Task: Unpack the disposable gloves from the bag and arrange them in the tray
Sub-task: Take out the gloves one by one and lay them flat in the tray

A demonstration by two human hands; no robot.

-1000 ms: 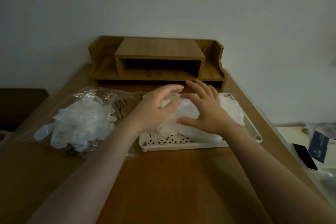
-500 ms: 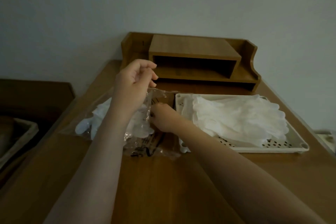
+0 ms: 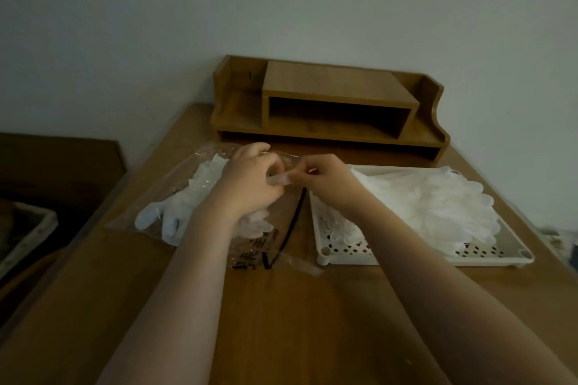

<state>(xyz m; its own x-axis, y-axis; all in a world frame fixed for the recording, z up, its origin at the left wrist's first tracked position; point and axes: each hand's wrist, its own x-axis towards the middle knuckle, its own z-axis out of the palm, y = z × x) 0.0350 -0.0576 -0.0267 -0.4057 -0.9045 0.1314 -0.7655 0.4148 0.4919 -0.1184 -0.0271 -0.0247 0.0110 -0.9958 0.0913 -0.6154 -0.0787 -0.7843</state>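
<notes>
I see a wooden surface [image 3: 281,322] running from the near edge to the far wall [image 3: 281,9], which is plain and pale. At the far end of the surface, against the wall, stands a wooden desk organizer [image 3: 328,103] with a raised box in its middle, an open slot under that box, and low shelves to its left and right. Off the left side sits a dark wooden piece [image 3: 62,166], and near it the pale rim of a box or basket [image 3: 28,237]; I cannot tell which. At the far right edge some small blurred items [image 3: 560,241] show.
</notes>
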